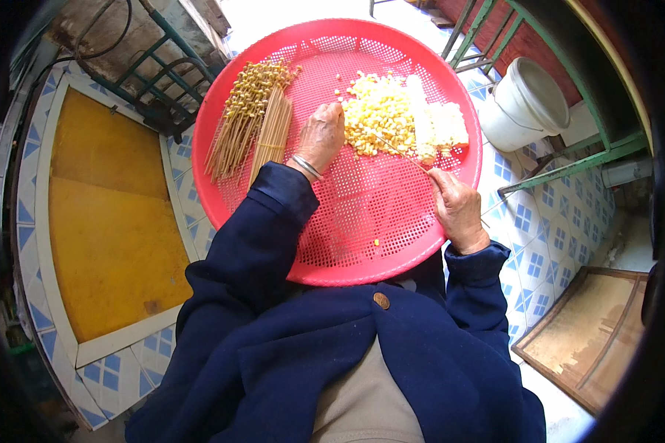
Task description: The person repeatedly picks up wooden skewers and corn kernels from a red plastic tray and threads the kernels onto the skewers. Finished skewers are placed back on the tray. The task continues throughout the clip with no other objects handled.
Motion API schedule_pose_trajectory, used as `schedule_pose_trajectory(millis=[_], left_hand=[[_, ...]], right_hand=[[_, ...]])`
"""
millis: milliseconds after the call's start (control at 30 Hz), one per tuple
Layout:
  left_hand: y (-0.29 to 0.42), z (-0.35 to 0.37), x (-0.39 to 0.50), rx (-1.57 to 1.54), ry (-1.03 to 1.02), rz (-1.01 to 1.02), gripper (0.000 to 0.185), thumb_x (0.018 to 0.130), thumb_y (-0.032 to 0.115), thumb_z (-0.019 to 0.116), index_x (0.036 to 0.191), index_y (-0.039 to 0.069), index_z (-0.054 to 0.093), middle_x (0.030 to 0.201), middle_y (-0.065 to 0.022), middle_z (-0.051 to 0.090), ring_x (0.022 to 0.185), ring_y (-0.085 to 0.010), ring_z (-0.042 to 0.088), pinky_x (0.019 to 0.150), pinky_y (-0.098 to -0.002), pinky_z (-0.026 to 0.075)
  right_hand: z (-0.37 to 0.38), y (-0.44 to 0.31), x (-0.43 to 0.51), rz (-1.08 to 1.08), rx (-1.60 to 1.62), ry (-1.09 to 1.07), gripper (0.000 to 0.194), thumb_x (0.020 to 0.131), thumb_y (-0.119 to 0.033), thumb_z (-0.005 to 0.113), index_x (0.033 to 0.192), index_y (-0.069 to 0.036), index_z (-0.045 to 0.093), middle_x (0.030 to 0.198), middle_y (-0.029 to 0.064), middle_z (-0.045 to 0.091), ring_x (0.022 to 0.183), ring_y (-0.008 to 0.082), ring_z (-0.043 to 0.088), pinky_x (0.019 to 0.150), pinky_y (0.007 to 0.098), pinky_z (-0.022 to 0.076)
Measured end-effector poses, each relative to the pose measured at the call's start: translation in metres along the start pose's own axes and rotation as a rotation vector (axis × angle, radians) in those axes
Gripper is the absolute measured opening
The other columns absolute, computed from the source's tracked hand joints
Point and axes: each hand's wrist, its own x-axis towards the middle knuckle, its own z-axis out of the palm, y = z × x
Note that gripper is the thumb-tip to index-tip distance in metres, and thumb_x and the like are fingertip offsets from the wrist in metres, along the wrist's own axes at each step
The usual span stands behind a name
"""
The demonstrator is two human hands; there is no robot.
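A round red plastic sieve basket (366, 207) rests before me, tilted slightly towards my body. Thumb and fingers of my right hand (459, 213) grip a thin stick (402, 153), whose far end reaches over a heap of yellow corn kernels (374, 111). My left hand (322, 135) is curled at the heap's left edge; whether its fingers pinch a kernel is hidden. Left of it lies a banded bundle of plain sticks (271, 127). Beside that are several sticks tipped with kernels (249, 102). Pale corn cobs (446, 127), overexposed, lie right of the heap.
A lidded white bucket (523, 105) stands at the right, near a green metal frame (573, 163). On the tiled floor, a yellow panel with a white frame (113, 216) lies left and a wooden board (584, 332) lower right. A green metal rack (160, 69) stands upper left.
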Motion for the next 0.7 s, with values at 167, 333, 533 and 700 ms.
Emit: schedule_pose_trajectory(millis=[167, 333, 533, 700], left_hand=[[0.004, 0.008, -0.002, -0.111, -0.02, 0.007, 0.014, 0.086, 0.011, 0.063, 0.097, 0.002, 0.062, 0.086, -0.0192, 0.06, 0.08, -0.0372, 0.062, 0.07, -0.044, 0.051], [0.005, 0.007, -0.007, -0.11, -0.143, -0.007, 0.016, 0.084, 0.011, 0.067, 0.097, 0.002, 0.063, 0.089, -0.0174, 0.059, 0.081, -0.0353, 0.062, 0.07, -0.0416, 0.052], [0.021, -0.015, -0.005, -0.215, -0.023, -0.067, 0.015, 0.089, 0.011, 0.064, 0.101, 0.001, 0.065, 0.085, -0.0144, 0.062, 0.072, -0.0238, 0.062, 0.062, -0.0361, 0.051], [0.037, -0.056, -0.02, -1.473, -0.137, -0.673, 0.016, 0.098, 0.011, 0.053, 0.106, -0.003, 0.059, 0.092, -0.0101, 0.065, 0.073, -0.013, 0.064, 0.05, -0.0245, 0.052]], right_hand=[[-0.002, -0.004, 0.001, 0.027, -0.007, -0.014, 0.019, 0.086, -0.002, 0.062, 0.104, -0.005, 0.063, 0.084, 0.0139, 0.065, 0.074, 0.0337, 0.066, 0.063, 0.0407, 0.053], [-0.002, -0.006, 0.001, 0.031, -0.013, -0.029, 0.019, 0.086, -0.001, 0.062, 0.105, -0.004, 0.062, 0.085, 0.0141, 0.065, 0.074, 0.0337, 0.066, 0.063, 0.0406, 0.053], [-0.006, -0.01, 0.004, 0.022, -0.026, -0.056, 0.022, 0.086, 0.001, 0.062, 0.108, -0.004, 0.063, 0.085, 0.0153, 0.066, 0.075, 0.034, 0.066, 0.064, 0.0405, 0.0534], [-0.013, -0.031, 0.019, -0.087, 0.129, 0.037, 0.034, 0.083, 0.006, 0.061, 0.116, -0.004, 0.062, 0.082, 0.0157, 0.063, 0.073, 0.0336, 0.065, 0.063, 0.0402, 0.0525]])
